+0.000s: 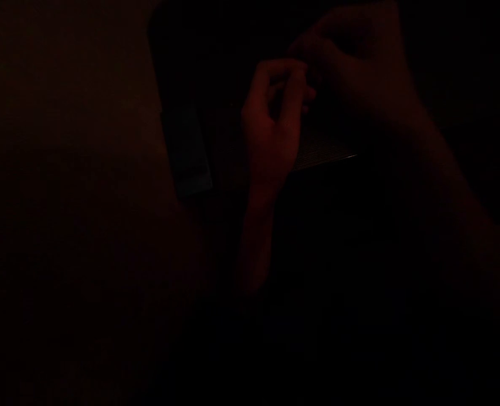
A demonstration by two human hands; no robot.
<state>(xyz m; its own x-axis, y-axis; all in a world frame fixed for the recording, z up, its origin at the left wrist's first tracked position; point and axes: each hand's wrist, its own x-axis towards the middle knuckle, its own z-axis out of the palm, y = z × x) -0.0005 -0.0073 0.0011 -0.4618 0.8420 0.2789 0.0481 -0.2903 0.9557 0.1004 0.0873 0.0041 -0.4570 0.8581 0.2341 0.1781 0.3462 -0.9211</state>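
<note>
The picture is very dark, with a faint reddish light on the skin. My left hand (273, 121) is near the middle, its thumb and fingers brought together in a pinch. Just above and to its right, my right hand (343, 56) also has thumb and fingertips pressed together. The fingertips of both hands almost meet; whether they touch I cannot tell. Anything between the fingers is too small or too dark to make out. Both hands are over a dark tabletop (228, 135).
A flat, dark bluish rectangular object (186, 149) lies left of my left hand, at the table's left edge. A streaky-grained strip of the table's front edge (326, 156) shows below the hands. Paler floor (63, 73) extends on the left. Deep shadow hides the rest.
</note>
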